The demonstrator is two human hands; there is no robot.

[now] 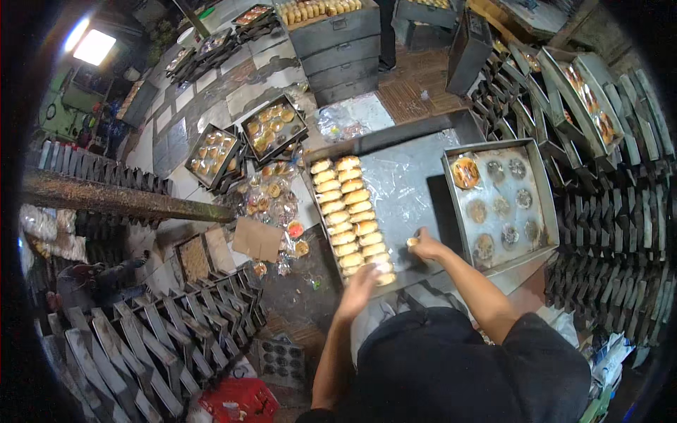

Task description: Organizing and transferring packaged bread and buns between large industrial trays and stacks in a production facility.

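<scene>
Before me is a large metal tray point(407, 185) with two columns of wrapped golden buns point(349, 211) along its left side. My left hand point(361, 291), blurred, is over the near end of the columns, its fingertips at the lowest buns; whether it grips one is unclear. My right hand point(427, 246) is over the tray's bare metal, fingers closed around a small pale bun point(412, 241), mostly hidden by the hand. A smaller baking tray point(500, 206) rests at the large tray's right side. One round, brown-topped bun point(466, 173) sits in its far left corner, among several round marks.
Leaning stacks of metal trays flank me, at left point(153, 349) and right point(603, 232). Wrapped buns point(272, 190) lie on the floor beside two filled trays point(211, 156). A wooden post point(127, 193) crosses the left. Stacked metal boxes point(338, 58) stand ahead, near a person's dark-clothed leg point(387, 37).
</scene>
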